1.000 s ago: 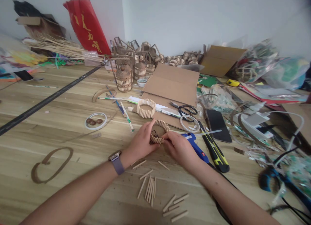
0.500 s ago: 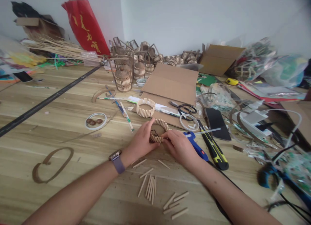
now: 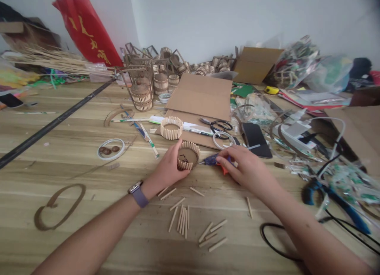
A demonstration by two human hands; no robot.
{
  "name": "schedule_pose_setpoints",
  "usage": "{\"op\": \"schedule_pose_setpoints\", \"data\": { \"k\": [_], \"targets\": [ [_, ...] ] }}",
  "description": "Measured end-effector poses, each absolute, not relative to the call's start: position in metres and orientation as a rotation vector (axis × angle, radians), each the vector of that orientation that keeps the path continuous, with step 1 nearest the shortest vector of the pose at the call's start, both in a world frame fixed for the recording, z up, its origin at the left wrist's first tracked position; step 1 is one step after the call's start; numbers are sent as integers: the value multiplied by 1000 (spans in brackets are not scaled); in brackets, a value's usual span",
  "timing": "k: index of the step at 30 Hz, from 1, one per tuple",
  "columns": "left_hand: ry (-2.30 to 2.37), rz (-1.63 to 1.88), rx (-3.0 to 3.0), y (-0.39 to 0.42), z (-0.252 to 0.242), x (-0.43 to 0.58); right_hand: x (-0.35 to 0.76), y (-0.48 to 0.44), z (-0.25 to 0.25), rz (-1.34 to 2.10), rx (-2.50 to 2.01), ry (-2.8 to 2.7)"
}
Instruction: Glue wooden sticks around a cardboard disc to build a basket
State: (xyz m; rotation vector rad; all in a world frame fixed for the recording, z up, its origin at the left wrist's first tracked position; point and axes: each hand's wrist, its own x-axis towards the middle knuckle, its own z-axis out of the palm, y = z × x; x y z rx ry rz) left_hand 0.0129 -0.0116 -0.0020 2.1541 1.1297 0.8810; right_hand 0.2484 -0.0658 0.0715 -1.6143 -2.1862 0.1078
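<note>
My left hand (image 3: 170, 168) is closed on the near-left side of a small round cardboard base ringed with short wooden sticks, the stick ring (image 3: 188, 155). My right hand (image 3: 247, 170) grips a blue glue gun (image 3: 214, 160) with its nozzle pointing at the ring's right side. A second finished stick ring (image 3: 171, 128) lies just beyond. Loose wooden sticks (image 3: 181, 219) lie scattered on the wooden table (image 3: 74, 160) in front of my arms. A watch is on my left wrist.
Scissors (image 3: 216, 125), a clear tape ring (image 3: 223, 139), a black phone (image 3: 253, 134) and cardboard sheets (image 3: 202, 96) lie behind. Small stick baskets (image 3: 142, 96) crowd the back. Cables and a blue tool (image 3: 335, 191) lie right. A plastic ring holding brown pieces (image 3: 110, 149) and a cardboard ring (image 3: 57, 205) lie left.
My right hand left the stick ring and picked up the blue glue gun, bringing its nozzle to the ring. The left hand kept holding the ring. The camera shifted right.
</note>
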Motion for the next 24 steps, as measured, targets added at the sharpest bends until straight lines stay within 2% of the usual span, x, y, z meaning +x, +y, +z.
{"op": "schedule_pose_setpoints", "data": {
  "k": [5, 8, 17, 24],
  "targets": [
    [1092, 825, 2139, -12, 3, 3, 265, -79, 55, 11, -2181, -2146],
    [1094, 767, 2140, -12, 5, 1, 268, -80, 45, 79, -2299, -2173],
    [1072, 726, 2088, -17, 7, -5, 288, -73, 41, 374, -2062, -2098],
    [1007, 667, 2087, -18, 10, -14, 291, -76, 38, 271, -1966, -2074]
  ]
}}
